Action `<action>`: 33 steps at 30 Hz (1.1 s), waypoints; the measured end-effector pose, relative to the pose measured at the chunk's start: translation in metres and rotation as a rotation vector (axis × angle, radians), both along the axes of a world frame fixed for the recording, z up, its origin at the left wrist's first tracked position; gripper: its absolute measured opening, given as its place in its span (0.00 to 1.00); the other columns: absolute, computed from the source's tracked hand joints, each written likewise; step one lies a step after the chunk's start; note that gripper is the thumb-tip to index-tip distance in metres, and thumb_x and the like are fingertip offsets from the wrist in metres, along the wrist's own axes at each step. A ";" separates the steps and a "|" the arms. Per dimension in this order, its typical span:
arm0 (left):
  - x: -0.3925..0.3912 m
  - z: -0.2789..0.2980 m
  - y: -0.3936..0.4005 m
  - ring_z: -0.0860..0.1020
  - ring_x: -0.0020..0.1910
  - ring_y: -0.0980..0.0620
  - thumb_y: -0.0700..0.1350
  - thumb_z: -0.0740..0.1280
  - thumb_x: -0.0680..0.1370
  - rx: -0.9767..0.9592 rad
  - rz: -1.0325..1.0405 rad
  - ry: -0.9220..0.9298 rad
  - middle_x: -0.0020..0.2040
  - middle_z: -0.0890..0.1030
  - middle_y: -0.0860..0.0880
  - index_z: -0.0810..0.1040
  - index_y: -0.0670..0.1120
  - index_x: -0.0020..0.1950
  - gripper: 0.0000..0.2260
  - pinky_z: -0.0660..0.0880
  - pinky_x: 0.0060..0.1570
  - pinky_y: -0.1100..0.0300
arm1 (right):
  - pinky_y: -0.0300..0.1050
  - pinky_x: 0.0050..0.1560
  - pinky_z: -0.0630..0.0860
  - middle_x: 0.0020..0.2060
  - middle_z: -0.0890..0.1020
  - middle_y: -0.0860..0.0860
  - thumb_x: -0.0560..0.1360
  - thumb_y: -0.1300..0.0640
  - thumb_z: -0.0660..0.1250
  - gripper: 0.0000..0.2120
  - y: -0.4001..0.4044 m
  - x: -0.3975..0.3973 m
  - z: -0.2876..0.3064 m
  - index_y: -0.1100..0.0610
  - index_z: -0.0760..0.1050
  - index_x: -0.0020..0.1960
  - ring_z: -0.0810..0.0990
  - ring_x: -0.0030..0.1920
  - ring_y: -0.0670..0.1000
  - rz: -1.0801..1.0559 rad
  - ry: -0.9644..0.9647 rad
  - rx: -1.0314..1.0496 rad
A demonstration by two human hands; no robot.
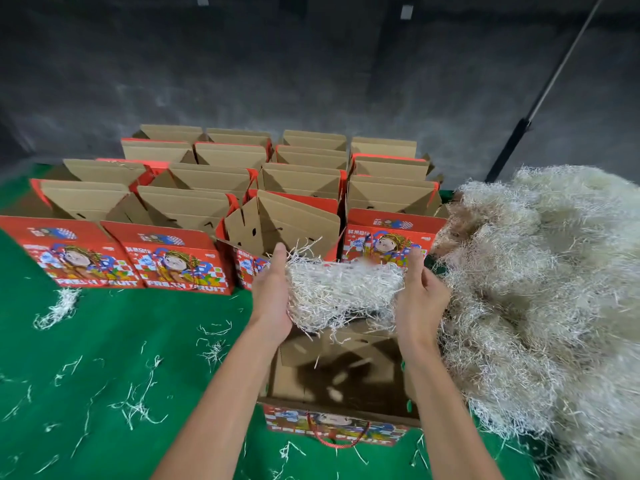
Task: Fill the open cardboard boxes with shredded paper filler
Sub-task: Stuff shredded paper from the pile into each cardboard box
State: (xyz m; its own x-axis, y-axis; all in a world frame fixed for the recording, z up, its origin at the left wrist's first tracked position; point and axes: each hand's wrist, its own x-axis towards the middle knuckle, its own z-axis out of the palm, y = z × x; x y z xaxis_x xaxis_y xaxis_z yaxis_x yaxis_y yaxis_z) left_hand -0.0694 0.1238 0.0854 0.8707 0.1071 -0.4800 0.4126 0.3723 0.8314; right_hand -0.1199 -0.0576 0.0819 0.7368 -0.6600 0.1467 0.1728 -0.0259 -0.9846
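Note:
A wad of white shredded paper [341,292] hangs between my two hands, above an open cardboard box [341,379] with red printed sides and a red cord handle. My left hand [273,292] presses on the wad's left end with fingers held straight. My right hand [420,296] curls its fingers round the right end. The box below shows a bare brown bottom with my hands' shadow on it. A big heap of the same shredded paper [540,278] lies to the right.
Several open red fruit boxes [221,188] stand in rows behind, flaps up, on a green floor [104,341] strewn with loose paper strands. A grey concrete wall rises at the back, and a dark pole [512,140] leans at the upper right.

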 end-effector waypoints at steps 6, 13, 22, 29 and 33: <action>-0.024 -0.002 -0.010 0.83 0.55 0.42 0.65 0.60 0.79 -0.557 -0.114 -0.002 0.59 0.83 0.43 0.78 0.49 0.64 0.24 0.82 0.44 0.46 | 0.43 0.67 0.62 0.55 0.73 0.19 0.71 0.20 0.53 0.38 0.035 -0.017 -0.005 0.43 0.69 0.72 0.68 0.54 0.20 0.229 0.116 0.096; -0.045 -0.017 -0.016 0.82 0.47 0.52 0.44 0.69 0.77 -0.106 -0.291 -0.362 0.54 0.84 0.51 0.83 0.57 0.48 0.08 0.76 0.44 0.56 | 0.47 0.48 0.79 0.45 0.83 0.44 0.80 0.38 0.60 0.12 0.050 -0.019 -0.001 0.41 0.77 0.56 0.81 0.41 0.45 0.147 0.063 0.053; -0.044 -0.013 -0.038 0.72 0.61 0.60 0.69 0.64 0.75 0.095 -0.321 -0.335 0.65 0.71 0.61 0.66 0.56 0.75 0.32 0.72 0.57 0.57 | 0.24 0.41 0.70 0.44 0.78 0.26 0.76 0.36 0.68 0.07 0.055 -0.015 0.011 0.27 0.70 0.51 0.77 0.39 0.36 0.051 -0.041 -0.404; -0.016 -0.014 -0.034 0.76 0.32 0.68 0.67 0.64 0.76 0.105 -0.089 -0.311 0.31 0.77 0.65 0.72 0.56 0.50 0.16 0.74 0.33 0.70 | 0.44 0.32 0.61 0.26 0.61 0.42 0.71 0.28 0.66 0.37 0.034 -0.007 -0.012 0.60 0.77 0.60 0.59 0.28 0.48 -0.065 0.115 -0.135; -0.034 -0.016 -0.049 0.80 0.31 0.50 0.67 0.63 0.77 0.078 -0.085 -0.387 0.33 0.81 0.49 0.79 0.49 0.55 0.23 0.71 0.32 0.56 | 0.41 0.31 0.62 0.24 0.65 0.44 0.81 0.37 0.59 0.26 0.052 -0.011 -0.005 0.55 0.66 0.33 0.61 0.27 0.48 -0.074 0.004 -0.232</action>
